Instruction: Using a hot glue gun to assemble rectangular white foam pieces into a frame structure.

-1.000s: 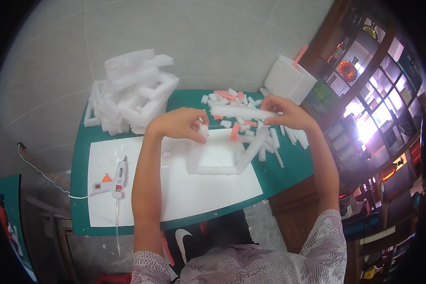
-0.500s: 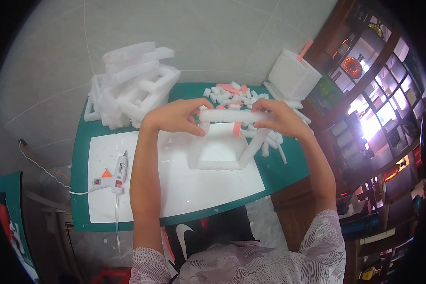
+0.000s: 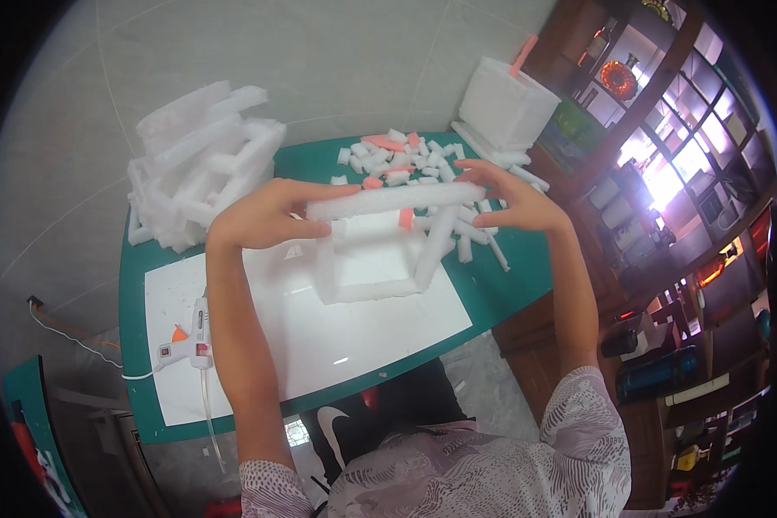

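A four-sided frame of white foam strips lies over the white sheet (image 3: 319,332). Its far side is a long white foam bar (image 3: 395,200); its near strip (image 3: 375,291) and slanting right strip (image 3: 438,248) rest lower. My left hand (image 3: 268,211) grips the left end of the long bar, fingers along its far edge and thumb on the near side. Around the bar's right end, my right hand (image 3: 514,198) has its thumb and fingers spread apart. A small pink foam piece (image 3: 406,218) shows just under the bar.
White foam frames (image 3: 203,168) are piled at the back left. Foam offcuts (image 3: 397,160) litter the green table (image 3: 306,160) behind the bar. A white foam box (image 3: 508,104) stands at the back right. Beside my left forearm lies a corded glue gun (image 3: 197,337).
My right thumb and fingers have spread away from the bar's right end. The view has shifted, so the table and frame appear farther left. My left hand stays at the bar's left end.
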